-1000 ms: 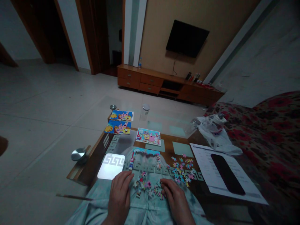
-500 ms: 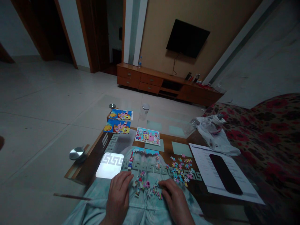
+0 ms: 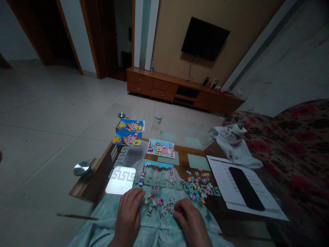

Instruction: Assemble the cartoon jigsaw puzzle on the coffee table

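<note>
Between left hand and right hand: small puzzle pieces.

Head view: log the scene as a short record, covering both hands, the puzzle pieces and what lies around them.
Left hand: fingers extended, beside the near pieces
Right hand: fingers curled, fingertips at those pieces' right edge; grip unclear
Joined section: top strip and two sides, beyond the near pieces
Loose pile: spread right of the joined section
Picture card: beyond the joined section
Papers: right of the pile, black phone on top
</note>
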Demonstrator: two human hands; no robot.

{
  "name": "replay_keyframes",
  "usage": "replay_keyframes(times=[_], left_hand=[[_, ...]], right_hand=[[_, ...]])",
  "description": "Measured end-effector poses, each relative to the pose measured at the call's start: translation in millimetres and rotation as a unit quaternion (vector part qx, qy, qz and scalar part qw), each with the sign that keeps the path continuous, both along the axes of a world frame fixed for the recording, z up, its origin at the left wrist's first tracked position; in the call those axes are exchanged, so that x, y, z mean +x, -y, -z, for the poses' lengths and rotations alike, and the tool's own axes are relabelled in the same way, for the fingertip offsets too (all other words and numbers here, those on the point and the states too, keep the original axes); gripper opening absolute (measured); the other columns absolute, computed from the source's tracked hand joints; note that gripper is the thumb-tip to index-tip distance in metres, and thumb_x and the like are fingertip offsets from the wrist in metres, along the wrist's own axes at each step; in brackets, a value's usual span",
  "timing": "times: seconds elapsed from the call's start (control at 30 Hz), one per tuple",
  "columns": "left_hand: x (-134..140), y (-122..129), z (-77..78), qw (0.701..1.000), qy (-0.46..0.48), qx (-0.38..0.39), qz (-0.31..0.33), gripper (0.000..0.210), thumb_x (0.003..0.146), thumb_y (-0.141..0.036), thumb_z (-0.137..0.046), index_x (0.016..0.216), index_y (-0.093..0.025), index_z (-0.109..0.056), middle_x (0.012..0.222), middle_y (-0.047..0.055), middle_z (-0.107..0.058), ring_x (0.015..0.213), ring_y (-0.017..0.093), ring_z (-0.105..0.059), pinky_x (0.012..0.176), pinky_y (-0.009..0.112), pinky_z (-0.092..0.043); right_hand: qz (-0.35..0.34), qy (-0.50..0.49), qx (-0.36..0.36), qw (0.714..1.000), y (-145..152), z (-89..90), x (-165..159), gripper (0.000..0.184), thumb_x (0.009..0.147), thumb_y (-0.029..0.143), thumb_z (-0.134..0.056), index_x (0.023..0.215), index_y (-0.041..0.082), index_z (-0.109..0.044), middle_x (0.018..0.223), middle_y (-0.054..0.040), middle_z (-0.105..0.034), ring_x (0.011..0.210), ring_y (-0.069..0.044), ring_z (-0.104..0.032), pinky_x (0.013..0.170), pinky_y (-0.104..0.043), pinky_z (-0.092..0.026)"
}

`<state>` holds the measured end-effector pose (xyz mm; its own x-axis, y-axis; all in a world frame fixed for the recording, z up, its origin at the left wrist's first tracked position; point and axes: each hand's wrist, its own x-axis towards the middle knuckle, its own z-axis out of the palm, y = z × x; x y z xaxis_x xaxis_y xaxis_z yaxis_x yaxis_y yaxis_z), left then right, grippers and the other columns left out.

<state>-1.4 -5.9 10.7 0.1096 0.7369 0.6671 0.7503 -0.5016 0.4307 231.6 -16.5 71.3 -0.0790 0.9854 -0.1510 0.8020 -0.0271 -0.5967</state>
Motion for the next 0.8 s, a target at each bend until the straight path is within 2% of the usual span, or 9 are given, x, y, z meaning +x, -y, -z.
replay_keyframes(times=[0.13,0.3,0.53,0.67,0.8], left_hand=[[0.3,-1.2,-0.9,1.000,-0.001,0.002,-0.007,0.034,0.085,-0.006,-0.040,0.112,-0.017,-0.057,0.108,0.007,-0.062,0.104,0.019,-0.055,0.087,0.033,-0.046],[0.9,-1.1,-2.5,1.000,-0.001,0.000,-0.011,0.034,0.085,-0.006,-0.040,0.112,-0.018,-0.057,0.107,0.007,-0.062,0.103,0.019,-0.055,0.087,0.034,-0.046],[0.6,-0.2,-0.7,1.000,-0.002,-0.005,-0.006,0.033,0.085,-0.006,-0.041,0.111,-0.018,-0.058,0.108,0.007,-0.062,0.104,0.019,-0.054,0.088,0.033,-0.045],[0.6,-0.4,2.4,1.000,-0.001,-0.010,0.002,0.034,0.085,-0.006,-0.041,0.112,-0.018,-0.057,0.110,0.007,-0.061,0.105,0.019,-0.053,0.089,0.033,-0.044],[0.4,0.0,7.6,1.000,0.001,-0.015,0.000,0.035,0.086,-0.005,-0.040,0.114,-0.018,-0.056,0.111,0.008,-0.061,0.107,0.019,-0.053,0.091,0.034,-0.044]], right_hand=[[0.003,0.027,-0.005,1.000,2.4,2.4,-2.7,0.018,0.072,0.008,-0.054,0.084,0.019,-0.060,0.085,-0.0034,-0.062,0.078,-0.020,-0.059,0.071,-0.027,-0.042],[-0.001,0.020,0.002,1.000,1.7,4.5,0.2,0.020,0.071,0.006,-0.051,0.080,0.021,-0.060,0.085,-0.0027,-0.062,0.081,-0.020,-0.060,0.073,-0.027,-0.042],[-0.003,0.040,-0.001,0.999,-3.7,-5.9,-4.2,0.018,0.074,0.005,-0.052,0.077,0.021,-0.061,0.084,-0.0035,-0.063,0.082,-0.021,-0.061,0.072,-0.027,-0.043],[-0.041,0.030,0.028,0.998,-21.1,-10.8,-20.4,0.022,0.080,0.004,-0.048,0.080,0.020,-0.063,0.087,-0.0049,-0.063,0.085,-0.020,-0.060,0.075,-0.026,-0.042],[-0.091,0.037,0.053,0.994,-48.0,-15.0,-46.4,0.027,0.082,0.001,-0.050,0.092,0.019,-0.067,0.096,-0.0062,-0.064,0.095,-0.021,-0.058,0.084,-0.027,-0.040]])
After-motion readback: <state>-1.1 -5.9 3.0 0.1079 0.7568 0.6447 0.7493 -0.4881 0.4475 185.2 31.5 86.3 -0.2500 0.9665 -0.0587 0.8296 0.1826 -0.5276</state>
